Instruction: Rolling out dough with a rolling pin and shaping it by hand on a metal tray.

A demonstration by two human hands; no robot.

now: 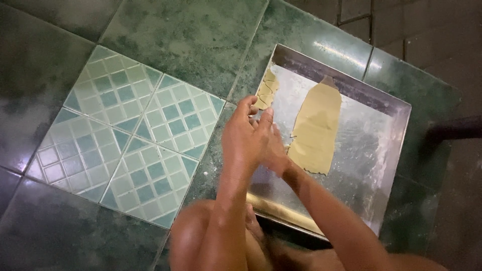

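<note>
My left hand (245,136) and my right hand (275,153) are pressed together over the left edge of a shallow metal tray (351,86). The left hand covers most of the right one, and its fingers curl upward. Whether anything sits between the hands is hidden. Just to their right, a long flat sheet of yellowish dough (316,129) lies on the floured tray bottom. A small piece of scored dough (267,90) rests at the tray's far left corner, just beyond my fingertips.
The tray sits on a dark green tiled floor, with lighter checked tiles (130,130) to the left. My bare knee (198,236) is at the bottom, close to the tray's near rim. A dark object (454,128) sticks in from the right edge.
</note>
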